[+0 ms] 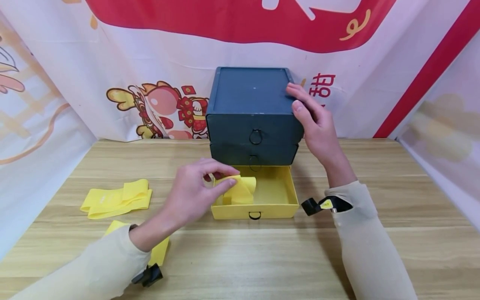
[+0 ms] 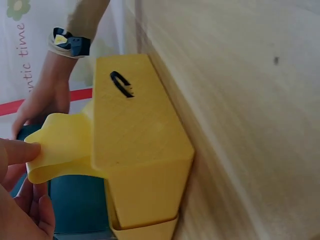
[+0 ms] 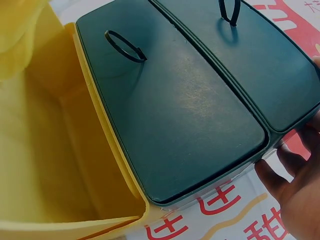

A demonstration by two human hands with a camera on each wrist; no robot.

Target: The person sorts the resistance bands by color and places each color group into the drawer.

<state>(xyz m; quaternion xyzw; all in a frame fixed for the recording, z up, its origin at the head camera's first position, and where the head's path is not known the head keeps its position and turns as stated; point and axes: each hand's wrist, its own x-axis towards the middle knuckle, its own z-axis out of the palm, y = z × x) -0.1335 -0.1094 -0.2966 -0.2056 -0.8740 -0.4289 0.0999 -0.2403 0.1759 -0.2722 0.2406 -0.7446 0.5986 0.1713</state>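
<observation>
My left hand [image 1: 193,191] pinches a folded yellow resistance band [image 1: 243,191] between thumb and fingers. In the head view the band hangs over the left part of a pulled-out yellow drawer [image 1: 232,212], its lower end inside. From the left wrist view, the band's fold [image 2: 62,145] shows at my fingertips, beside the drawer front [image 2: 145,115]. The drawer is the lowest of a stack, below two closed dark teal drawers [image 1: 232,131] with black ring pulls. My right hand [image 1: 318,121] rests on the stack's right upper edge, fingers against its side [image 3: 300,185] in the right wrist view.
Another folded yellow band [image 1: 118,199] lies on the wooden table [image 1: 225,258] at the left. Nearer, a further yellow band [image 1: 160,252] is partly covered by my left forearm. Behind the stack hangs a printed cloth [image 1: 180,54].
</observation>
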